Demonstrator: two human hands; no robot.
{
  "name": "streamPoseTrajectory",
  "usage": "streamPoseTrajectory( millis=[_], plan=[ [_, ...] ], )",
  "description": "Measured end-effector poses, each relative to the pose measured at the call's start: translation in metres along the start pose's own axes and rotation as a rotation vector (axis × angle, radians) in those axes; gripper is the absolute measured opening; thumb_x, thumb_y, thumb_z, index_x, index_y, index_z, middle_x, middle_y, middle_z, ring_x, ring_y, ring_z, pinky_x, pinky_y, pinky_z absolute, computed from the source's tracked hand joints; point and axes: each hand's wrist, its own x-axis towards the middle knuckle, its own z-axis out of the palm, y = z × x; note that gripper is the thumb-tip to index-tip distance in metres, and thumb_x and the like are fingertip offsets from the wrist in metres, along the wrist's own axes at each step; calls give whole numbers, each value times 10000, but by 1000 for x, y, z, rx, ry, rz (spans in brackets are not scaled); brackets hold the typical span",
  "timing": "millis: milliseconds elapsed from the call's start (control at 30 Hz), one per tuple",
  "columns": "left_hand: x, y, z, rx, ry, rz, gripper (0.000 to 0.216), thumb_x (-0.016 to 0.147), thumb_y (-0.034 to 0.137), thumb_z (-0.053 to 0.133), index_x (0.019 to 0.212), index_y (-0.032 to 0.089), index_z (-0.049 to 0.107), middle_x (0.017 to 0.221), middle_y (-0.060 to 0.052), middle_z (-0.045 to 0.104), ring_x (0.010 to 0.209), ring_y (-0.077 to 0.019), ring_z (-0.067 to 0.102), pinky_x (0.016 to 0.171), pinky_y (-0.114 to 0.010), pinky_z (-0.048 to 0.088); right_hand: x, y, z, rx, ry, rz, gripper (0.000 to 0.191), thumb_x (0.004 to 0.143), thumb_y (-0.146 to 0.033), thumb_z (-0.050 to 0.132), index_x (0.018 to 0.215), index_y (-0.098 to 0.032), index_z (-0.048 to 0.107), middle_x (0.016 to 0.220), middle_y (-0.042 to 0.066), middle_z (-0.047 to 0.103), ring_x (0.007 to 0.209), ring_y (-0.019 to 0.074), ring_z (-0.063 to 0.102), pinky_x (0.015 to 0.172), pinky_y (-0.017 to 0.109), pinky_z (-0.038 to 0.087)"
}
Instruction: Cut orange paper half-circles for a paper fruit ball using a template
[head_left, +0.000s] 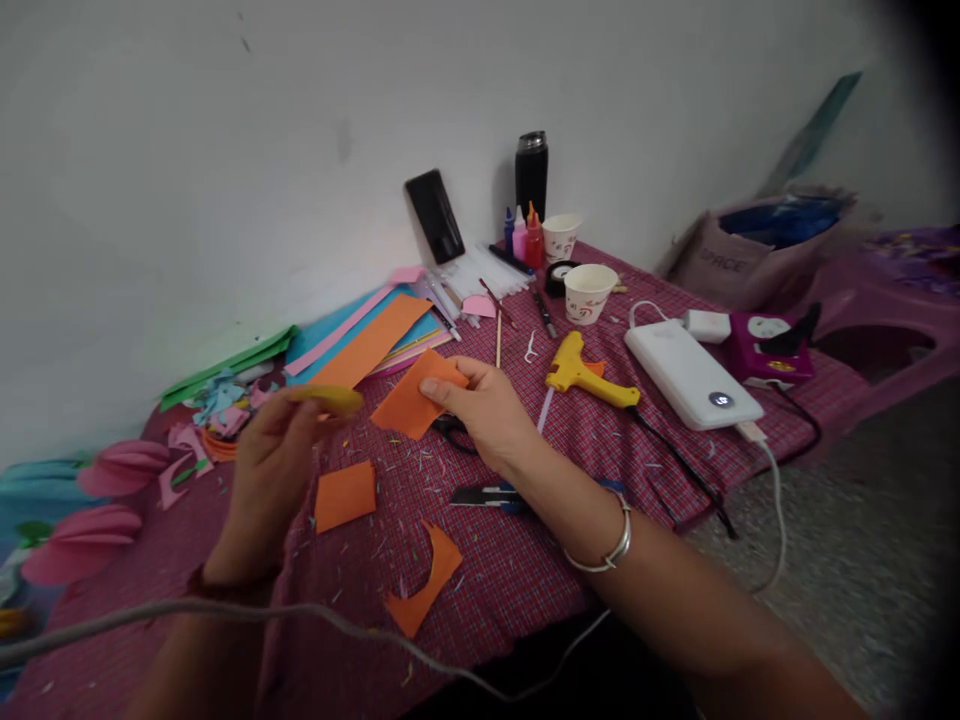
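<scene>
My right hand (484, 410) is closed on an orange square of paper (405, 405), thumb on top, above the table. In my closed left hand (274, 440) is a small, yellow, rounded object (334, 400); it is blurred, and I cannot tell its kind. Below my hands another orange paper square (345, 497) lies flat. Nearer to me lies an orange scrap (431, 580) with a curved cutout. A utility knife (484, 496) lies partly under my right forearm. Black scissor handles (454, 432) show behind my right hand, the rest hidden.
A yellow glue gun (589, 375), white power bank (690, 375) and purple power strip (769, 345) are at right. Paper cups (590, 293), glue bottles, a black flask (531, 175) and a phone (435, 215) stand behind. Coloured paper (390, 340) lies back left. A cable (300, 612) crosses in front.
</scene>
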Motion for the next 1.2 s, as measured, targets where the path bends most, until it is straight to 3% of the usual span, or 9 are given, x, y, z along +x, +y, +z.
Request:
streamPoseTrajectory(
  millis=[100,267,367,467,533,633,767,1000,1200],
  plan=[
    [-23,14,-17,-153,132,-100,146,856,277,590,961,219,674,948,28,691,818,-126,647,712,-225,540,-2,8,2,-103,-41,39,125,705,-253,681,709,-183,578,634,-29,566,572,94,492,564,239,414],
    [-64,17,-18,-66,74,-197,138,786,239,683,924,231,689,825,20,713,719,-141,667,695,-255,548,-10,19,7,-234,-130,65,156,739,-244,655,663,-179,534,610,-42,505,547,83,441,542,236,370],
    [-73,10,-17,56,-74,-46,54,795,251,664,800,220,708,868,-24,711,815,-179,668,738,-300,539,-14,24,12,-334,-168,106,140,745,-235,638,674,-178,532,612,-42,496,547,81,425,527,231,348],
    [-71,0,-18,234,-96,181,62,772,259,675,746,239,727,1066,-50,683,1031,-225,621,885,-368,500,-18,29,17,-399,-208,143,125,748,-243,626,693,-179,534,605,-47,485,539,80,407,510,226,327],
    [-68,-7,-16,267,-125,206,82,776,267,660,752,247,737,1122,-54,676,1057,-230,619,902,-385,498,-21,32,19,-428,-244,141,124,742,-250,628,698,-176,539,597,-52,472,532,77,392,500,222,313],
    [-66,-12,-10,194,-160,136,116,788,265,629,757,233,736,961,-48,729,907,-200,678,810,-343,540,-24,35,20,-474,-276,138,146,732,-268,634,684,-171,535,586,-60,449,523,74,375,492,220,298],
    [-69,-13,-3,137,-100,88,124,771,224,624,692,218,719,756,-13,740,735,-160,688,692,-264,543,-25,38,20,-498,-310,157,147,752,-276,610,689,-173,526,612,-54,458,524,74,389,504,224,319],
    [-72,-17,-3,-1,-77,-122,125,738,236,637,646,203,716,712,-14,729,651,-143,666,587,-221,519,-27,33,18,-576,-309,-75,60,822,-161,509,861,-205,524,715,-31,524,623,100,487,564,227,394],
    [-73,-21,-1,-87,-126,-218,145,737,277,639,650,184,710,704,-31,719,648,-150,646,590,-238,504,-27,29,18,-645,-353,-77,79,844,-236,547,825,-183,603,700,-16,562,607,103,485,553,239,386]
  ],
)
